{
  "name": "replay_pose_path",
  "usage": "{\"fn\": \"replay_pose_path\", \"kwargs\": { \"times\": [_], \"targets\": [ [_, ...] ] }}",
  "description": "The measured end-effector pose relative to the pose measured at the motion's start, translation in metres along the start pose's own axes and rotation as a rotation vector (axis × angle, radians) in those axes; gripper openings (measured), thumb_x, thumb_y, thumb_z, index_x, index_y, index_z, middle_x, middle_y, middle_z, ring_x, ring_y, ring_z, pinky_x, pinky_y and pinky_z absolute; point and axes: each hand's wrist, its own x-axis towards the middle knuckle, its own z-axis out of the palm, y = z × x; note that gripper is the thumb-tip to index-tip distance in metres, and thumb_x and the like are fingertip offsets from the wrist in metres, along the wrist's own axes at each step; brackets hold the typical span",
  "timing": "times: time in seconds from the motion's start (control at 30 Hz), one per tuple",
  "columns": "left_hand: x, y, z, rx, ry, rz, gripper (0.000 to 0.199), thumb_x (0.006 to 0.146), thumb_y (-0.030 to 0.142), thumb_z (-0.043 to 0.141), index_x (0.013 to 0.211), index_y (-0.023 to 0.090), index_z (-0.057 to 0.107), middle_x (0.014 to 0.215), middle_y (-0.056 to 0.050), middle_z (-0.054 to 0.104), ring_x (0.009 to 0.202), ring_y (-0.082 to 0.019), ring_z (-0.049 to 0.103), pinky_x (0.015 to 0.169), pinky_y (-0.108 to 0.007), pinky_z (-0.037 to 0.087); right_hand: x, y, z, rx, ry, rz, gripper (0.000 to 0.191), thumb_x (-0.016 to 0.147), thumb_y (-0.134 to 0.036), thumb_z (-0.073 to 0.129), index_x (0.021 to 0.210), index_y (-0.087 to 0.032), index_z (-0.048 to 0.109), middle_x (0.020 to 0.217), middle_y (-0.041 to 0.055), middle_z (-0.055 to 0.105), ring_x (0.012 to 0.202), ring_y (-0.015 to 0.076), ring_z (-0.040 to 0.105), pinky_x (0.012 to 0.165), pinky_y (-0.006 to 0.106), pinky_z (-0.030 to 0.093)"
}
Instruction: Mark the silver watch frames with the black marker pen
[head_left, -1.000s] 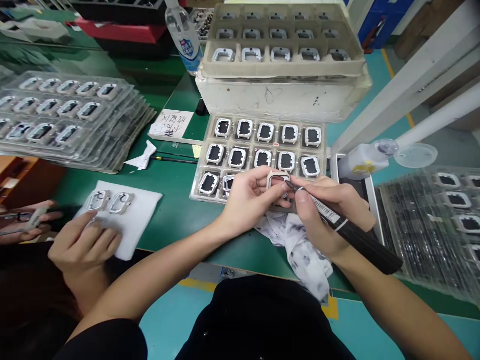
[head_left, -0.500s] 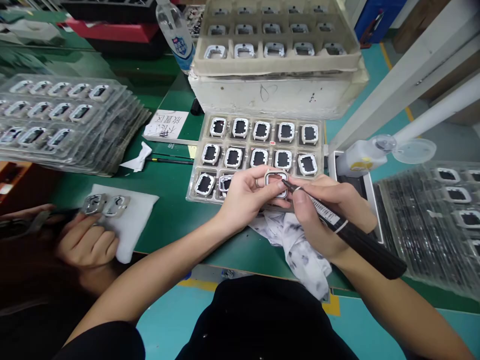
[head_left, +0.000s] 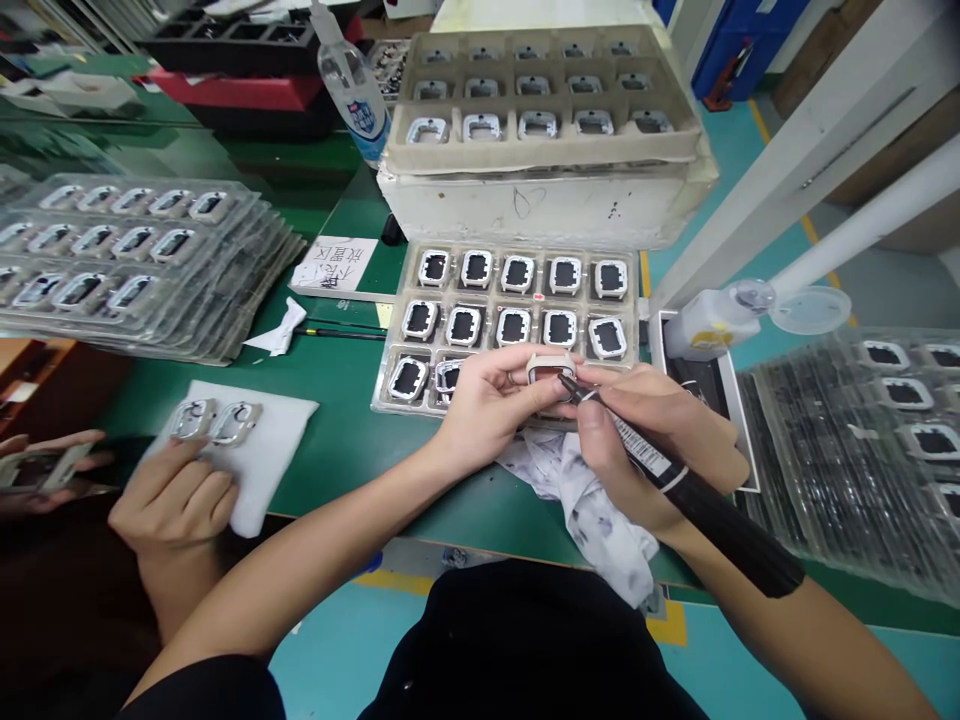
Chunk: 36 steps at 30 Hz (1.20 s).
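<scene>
My left hand is closed on a small light-coloured watch-case frame, its thumb along the near side. In my right hand is a black marker pen with a white label. The pen's tip meets or nearly meets the near edge of the frame; my left thumb is beside it, so contact is hard to tell. Just beyond both hands lies a clear plastic tray with rows of similar frames. Under my wrists is a stained white cloth.
Stacked trays of frames stand at left and right. Behind is a white foam box bearing another tray. A pump bottle and a white bottle flank it. At left, a co-worker's hand touches frames on a white foam pad.
The frame in my left hand has tipped, and the pen tip has moved slightly down with it. The co-worker's other hand, holding a frame, now shows more clearly. The view has shifted slightly.
</scene>
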Motion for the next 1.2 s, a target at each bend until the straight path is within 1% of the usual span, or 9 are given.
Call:
{"fn": "replay_pose_path", "kwargs": {
  "times": [0.1,0.23,0.43,0.53,0.6,0.77,0.93,1.07,1.2],
  "targets": [
    [0.000,0.003,0.001,0.061,0.012,0.048,0.034,0.075,0.040,0.096,0.099,0.018,0.085,0.095,-0.006,0.084,0.082,-0.018,0.079,0.074,-0.027,0.068,0.000,-0.005,-0.002,-0.049,-0.021,0.027,0.032,0.085,0.001,0.076,0.105,-0.024,0.072,0.094,0.0051,0.079,0.092,0.0299,0.081,0.081,0.043,0.073],
    [-0.001,0.004,0.002,0.128,0.037,0.105,0.025,0.082,0.036,0.091,0.099,0.019,0.085,0.098,-0.007,0.084,0.085,-0.019,0.080,0.077,-0.028,0.069,-0.001,-0.009,-0.003,-0.074,-0.040,0.077,0.032,0.087,-0.002,0.074,0.104,-0.029,0.072,0.097,0.0027,0.080,0.095,0.0298,0.081,0.081,0.044,0.073],
    [-0.009,0.003,0.011,0.188,0.100,0.177,0.021,0.086,0.034,0.087,0.097,0.016,0.084,0.092,-0.005,0.084,0.073,-0.016,0.078,0.069,-0.025,0.067,-0.003,-0.001,0.000,-0.022,-0.034,0.016,0.033,0.085,0.001,0.076,0.107,-0.022,0.071,0.096,0.0069,0.079,0.090,0.0279,0.080,0.079,0.042,0.072],
    [-0.011,0.000,0.011,0.232,0.119,0.215,0.020,0.088,0.032,0.085,0.099,0.016,0.083,0.092,-0.005,0.083,0.076,-0.017,0.079,0.071,-0.025,0.067,-0.005,0.003,0.002,-0.010,-0.004,0.022,0.029,0.086,-0.001,0.077,0.104,-0.022,0.071,0.093,0.0056,0.079,0.086,0.0262,0.080,0.078,0.042,0.071],
    [-0.012,-0.004,0.010,0.258,0.117,0.231,0.021,0.090,0.033,0.083,0.102,0.016,0.083,0.093,-0.005,0.083,0.079,-0.017,0.079,0.074,-0.027,0.068,-0.006,0.004,0.002,-0.016,-0.009,0.042,0.028,0.087,-0.003,0.077,0.104,-0.024,0.071,0.096,0.0050,0.079,0.085,0.0250,0.080,0.078,0.042,0.071],
    [-0.013,-0.013,0.006,0.318,0.109,0.246,0.024,0.096,0.035,0.076,0.109,0.016,0.082,0.096,-0.007,0.083,0.080,-0.017,0.079,0.078,-0.027,0.068,-0.007,0.004,0.002,-0.030,-0.028,0.049,0.028,0.087,-0.003,0.077,0.106,-0.024,0.071,0.101,0.0065,0.080,0.087,0.0247,0.079,0.080,0.042,0.071],
    [-0.013,-0.015,0.005,0.321,0.097,0.258,0.023,0.097,0.034,0.075,0.111,0.016,0.081,0.096,-0.007,0.083,0.079,-0.016,0.079,0.078,-0.025,0.066,-0.008,0.006,0.002,-0.028,-0.013,0.062,0.027,0.087,-0.005,0.078,0.105,-0.024,0.072,0.102,0.0066,0.080,0.087,0.0258,0.079,0.076,0.042,0.070],
    [-0.013,-0.015,0.005,0.354,0.105,0.220,0.026,0.097,0.037,0.074,0.112,0.016,0.080,0.096,-0.007,0.083,0.082,-0.017,0.079,0.081,-0.028,0.066,-0.008,0.007,0.004,-0.034,-0.003,0.045,0.028,0.085,-0.005,0.079,0.105,-0.025,0.072,0.101,0.0057,0.080,0.085,0.0259,0.079,0.075,0.041,0.071],
    [-0.014,-0.017,0.004,0.385,0.120,0.230,0.025,0.097,0.036,0.074,0.112,0.017,0.081,0.094,-0.006,0.083,0.084,-0.018,0.079,0.081,-0.028,0.066,-0.007,0.007,0.004,-0.037,0.004,0.065,0.026,0.087,-0.007,0.077,0.104,-0.026,0.072,0.100,0.0042,0.080,0.084,0.0248,0.079,0.073,0.040,0.071]
  ]
}}
